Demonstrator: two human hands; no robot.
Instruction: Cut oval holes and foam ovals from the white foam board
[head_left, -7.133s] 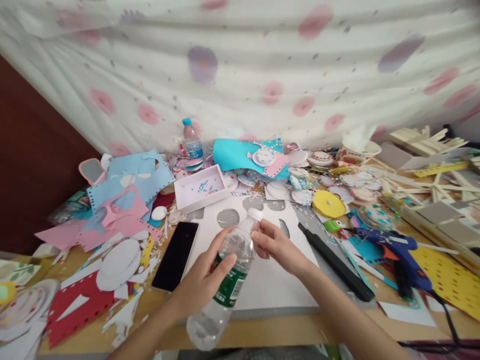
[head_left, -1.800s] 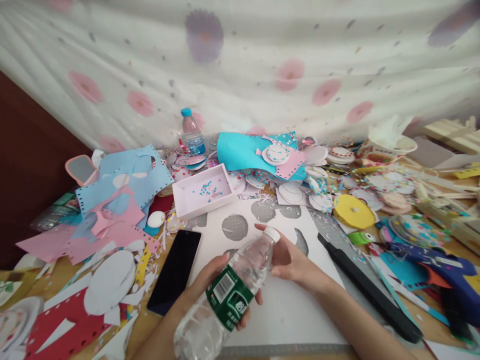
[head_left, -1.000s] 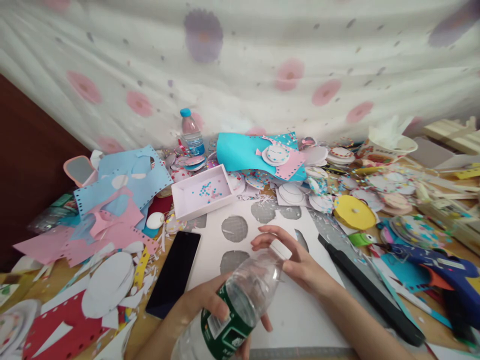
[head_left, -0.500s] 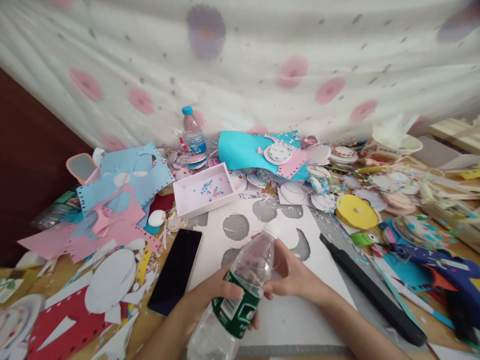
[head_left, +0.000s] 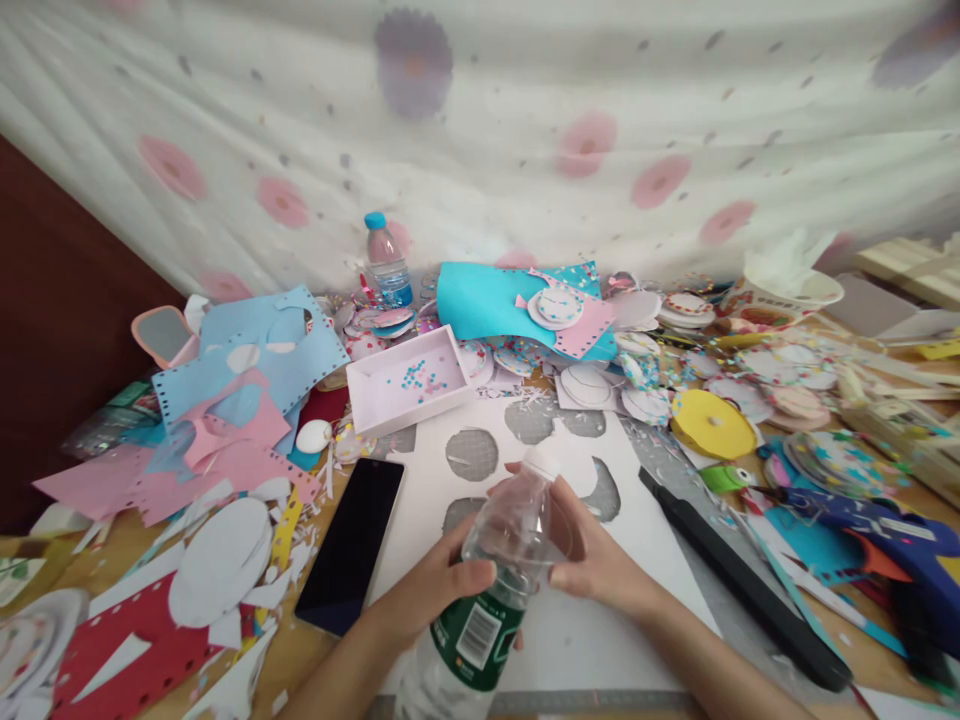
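Observation:
A clear plastic bottle [head_left: 476, 635] with a green label and a white cap [head_left: 541, 462] leans in front of me, its lower end cut off by the bottom of the view. My left hand [head_left: 442, 590] is wrapped round the body near the label, with the thumb in front. Around the bottle's clear upper part [head_left: 517, 525] curl the fingers of my right hand [head_left: 600, 560]. The rim of that upper part juts out to the right past the body, seemingly cut from it. Beneath both hands lies a white sheet with round holes [head_left: 637, 620].
Left of my hands are a black phone [head_left: 351, 545] and paper scraps [head_left: 150, 640]. Behind stand a white box with confetti [head_left: 367, 400] and a blue-capped bottle [head_left: 386, 262]. At right lie a black cutter-like tool [head_left: 750, 580], a yellow disc [head_left: 712, 424] and a blue glue gun [head_left: 885, 530].
The bottle has turned more upright. Its upper part has tipped, with the rim now jutting out toward my right hand, which has shifted slightly right.

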